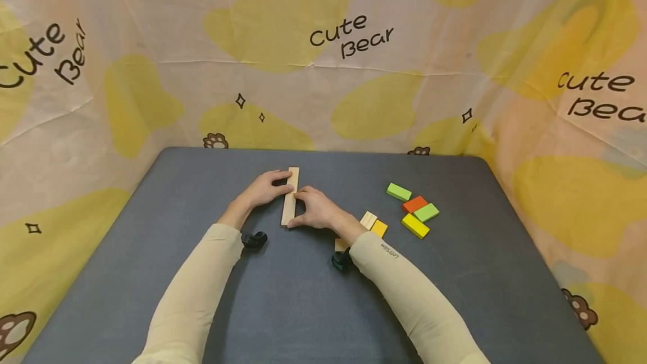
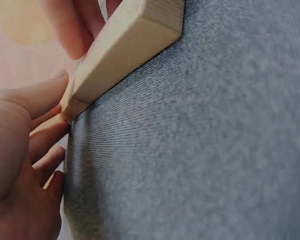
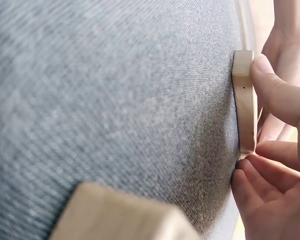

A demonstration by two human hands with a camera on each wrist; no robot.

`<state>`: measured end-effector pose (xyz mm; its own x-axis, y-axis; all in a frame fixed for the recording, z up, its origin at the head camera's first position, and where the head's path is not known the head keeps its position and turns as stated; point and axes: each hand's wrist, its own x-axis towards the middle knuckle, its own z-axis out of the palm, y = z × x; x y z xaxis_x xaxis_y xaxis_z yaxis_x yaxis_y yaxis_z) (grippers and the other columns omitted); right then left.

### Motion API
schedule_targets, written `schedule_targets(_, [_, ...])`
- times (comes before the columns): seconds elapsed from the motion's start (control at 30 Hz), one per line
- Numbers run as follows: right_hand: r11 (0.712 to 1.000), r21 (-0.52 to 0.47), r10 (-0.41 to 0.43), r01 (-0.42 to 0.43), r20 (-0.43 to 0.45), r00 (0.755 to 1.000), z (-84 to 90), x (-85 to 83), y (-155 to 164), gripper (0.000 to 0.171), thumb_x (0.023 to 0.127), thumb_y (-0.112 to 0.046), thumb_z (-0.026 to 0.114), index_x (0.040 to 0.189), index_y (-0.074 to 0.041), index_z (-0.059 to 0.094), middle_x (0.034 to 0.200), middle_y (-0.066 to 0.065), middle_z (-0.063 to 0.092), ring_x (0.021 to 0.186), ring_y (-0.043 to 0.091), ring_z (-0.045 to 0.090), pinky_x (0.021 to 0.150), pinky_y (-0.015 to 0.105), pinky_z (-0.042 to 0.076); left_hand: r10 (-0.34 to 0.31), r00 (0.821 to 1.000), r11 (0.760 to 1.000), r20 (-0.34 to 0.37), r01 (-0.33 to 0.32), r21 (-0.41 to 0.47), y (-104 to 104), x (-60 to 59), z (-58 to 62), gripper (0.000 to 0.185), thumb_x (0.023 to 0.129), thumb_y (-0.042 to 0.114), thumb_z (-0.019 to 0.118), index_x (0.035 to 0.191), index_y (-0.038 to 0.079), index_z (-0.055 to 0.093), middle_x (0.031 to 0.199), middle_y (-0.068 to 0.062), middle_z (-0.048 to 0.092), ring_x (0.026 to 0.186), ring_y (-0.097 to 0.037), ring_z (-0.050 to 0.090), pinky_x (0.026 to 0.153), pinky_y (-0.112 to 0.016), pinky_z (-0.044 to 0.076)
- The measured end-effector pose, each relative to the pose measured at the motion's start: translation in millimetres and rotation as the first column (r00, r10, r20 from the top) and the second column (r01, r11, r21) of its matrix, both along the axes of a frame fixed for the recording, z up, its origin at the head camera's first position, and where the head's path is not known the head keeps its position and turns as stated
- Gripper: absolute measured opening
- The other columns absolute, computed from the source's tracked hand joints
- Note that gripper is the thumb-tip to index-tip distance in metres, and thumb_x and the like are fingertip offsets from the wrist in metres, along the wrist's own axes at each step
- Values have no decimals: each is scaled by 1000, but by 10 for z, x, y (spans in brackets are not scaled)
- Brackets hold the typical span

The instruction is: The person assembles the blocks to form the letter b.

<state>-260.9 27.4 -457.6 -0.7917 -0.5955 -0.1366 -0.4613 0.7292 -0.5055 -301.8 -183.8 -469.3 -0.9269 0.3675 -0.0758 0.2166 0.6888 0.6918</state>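
Two plain wooden blocks lie end to end in a narrow line on the grey table. My left hand (image 1: 263, 189) is at the far wooden block (image 1: 294, 180), thumb near the seam and fingers toward the far end. The near wooden block (image 1: 288, 210) is gripped lengthwise by my right hand (image 1: 317, 210), with the thumb at its near end and a finger by the seam. In the right wrist view, the near block (image 3: 245, 102) lies flat on the table between that thumb and the fingers. The left wrist view shows the seam between the two blocks.
Right of my right hand lie a plain block (image 1: 368, 219) and an orange-yellow block (image 1: 379, 228). Another plain block (image 1: 341, 245) is partly hidden under the wrist. Farther right are two green blocks (image 1: 399, 192), a red block (image 1: 415, 204) and a yellow block (image 1: 415, 226). Printed cloth walls surround the table.
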Motion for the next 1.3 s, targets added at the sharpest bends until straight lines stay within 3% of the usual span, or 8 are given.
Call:
schedule_targets(0.3, [1000,-11,-8,8,-1,1000,32,32,17,77,86,-46,81,147,-7,55,144,11,52,132,28,52,109,41,44,-28,999,1000,-43,28,-10,-14,144,51,51,101,31,65,145,7,58,147,-17,55,141,-39,43,114,-58,34])
schedule_targets(0.67, [1000,-21,0,-1,-17,1000,83,55,126,64,91,-42,78,142,-8,60,142,11,55,131,28,53,109,41,44,-34,998,999,-50,33,-24,-16,252,-2,59,97,38,70,146,8,57,149,-18,53,142,-39,42,114,-59,33])
schedule_targets(0.9, [999,-36,-2,1,-32,999,230,119,266,56,94,-33,75,139,-3,61,141,12,58,131,29,53,109,43,44,-26,999,999,-36,25,-19,-5,275,7,62,95,39,74,146,9,57,153,-17,48,144,-40,39,115,-59,32])
schedule_targets(1.3, [999,-40,-13,10,-67,998,462,299,580,52,97,-32,72,139,-4,62,139,11,59,130,30,54,108,46,45,-27,999,999,-33,26,-30,-26,279,-8,62,95,41,73,146,10,57,155,-17,46,146,-41,35,117,-59,30])
